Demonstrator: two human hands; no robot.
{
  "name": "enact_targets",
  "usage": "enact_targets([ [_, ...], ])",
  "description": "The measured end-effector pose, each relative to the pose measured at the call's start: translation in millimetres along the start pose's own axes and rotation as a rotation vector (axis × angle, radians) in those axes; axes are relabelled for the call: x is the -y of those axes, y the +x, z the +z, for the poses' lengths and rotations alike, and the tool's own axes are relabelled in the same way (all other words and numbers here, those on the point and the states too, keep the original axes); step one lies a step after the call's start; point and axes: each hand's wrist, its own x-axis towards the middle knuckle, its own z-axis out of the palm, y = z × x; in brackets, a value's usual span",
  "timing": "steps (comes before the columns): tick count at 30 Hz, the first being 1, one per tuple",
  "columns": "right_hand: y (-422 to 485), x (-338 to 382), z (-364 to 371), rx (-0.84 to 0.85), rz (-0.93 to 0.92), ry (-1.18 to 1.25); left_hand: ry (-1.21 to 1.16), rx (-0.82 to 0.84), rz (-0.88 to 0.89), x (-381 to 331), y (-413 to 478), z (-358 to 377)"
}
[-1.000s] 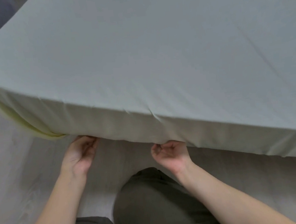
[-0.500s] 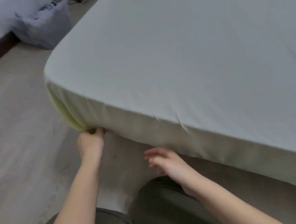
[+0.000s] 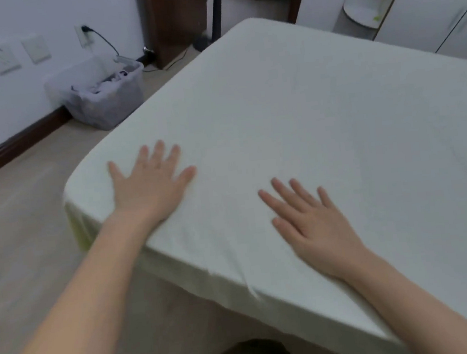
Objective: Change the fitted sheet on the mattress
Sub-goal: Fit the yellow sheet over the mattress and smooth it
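Neither grip is holding anything. The left hand is lying flat on the fitted sheet by the near-left corner with its fingers spread. The right hand is pressing palm-down just in from the near edge, fingers straight. A moment ago both hands were working low at the sheet's hem along the side, the left curled at the corner; now they are resting on top. That suggests the tucking here is ending and smoothing is beginning. The sheet is covering all of the top that shows, and a small crease is running over the near edge between the arms. A sliver of yellow mattress is still peeking out below the corner, so that hem may be needing another pull. Beyond, a clear bin is sitting on the floor against the wall.
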Motion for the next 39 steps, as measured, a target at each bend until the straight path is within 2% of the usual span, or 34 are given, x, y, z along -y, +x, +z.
enact_targets([
  [4,-5.9,-4.3,-0.9,-0.061,0.025,0.083,0.022,-0.017,-0.178,24.0,18.0,-1.7],
  [9,-12.5,-3.6,-13.4,-0.028,0.049,0.147,-0.027,0.149,-0.417,-21.4,-12.4,-13.9],
  [10,-12.2,-4.5,-14.5,-0.007,0.057,0.159,-0.017,0.207,-0.366,-39.4,-24.2,-14.1],
  [14,-21.0,-18.2,-18.1,0.052,0.103,0.191,0.090,0.327,0.206,-119.4,-97.1,4.5],
  [17,-79.2,-78.3,-25.5,0.123,0.240,0.132,0.187,0.472,0.372,-157.4,-149.5,-7.2],
  [20,-198.2,-174.6,-46.9,0.252,0.534,0.070,0.284,0.537,0.533,-181.9,-184.3,-18.9],
  [22,-284.0,-235.6,-63.2,0.376,0.816,0.088,0.318,0.651,0.606,-199.9,-196.6,-24.0],
  [24,-352.5,-283.3,-83.4,0.508,1.121,0.149,0.274,0.759,0.634,-222.1,-199.8,-23.8],
  [26,-389.8,-316.0,-104.2,0.629,1.266,0.167,0.222,0.875,0.621,-249.5,-197.9,-18.8],
  [30,-374.8,-339.1,-126.0,0.508,1.176,0.081,0.223,0.944,0.680,-335.2,-179.5,-21.5],
  [32,-346.3,-344.0,-123.6,0.490,1.014,0.158,0.200,0.938,0.663,-380.5,-174.5,-19.0],
  [34,-328.7,-345.6,-111.6,0.521,0.776,0.255,0.183,0.945,0.657,-421.9,-177.6,-12.8],
  [36,-335.9,-351.0,-99.5,0.559,0.639,0.313,0.174,0.953,0.661,-460.3,-183.9,-4.2],
  [39,-387.8,-385.9,-92.6,0.564,0.709,0.301,0.177,0.958,0.665,-511.0,-197.8,8.1],
])
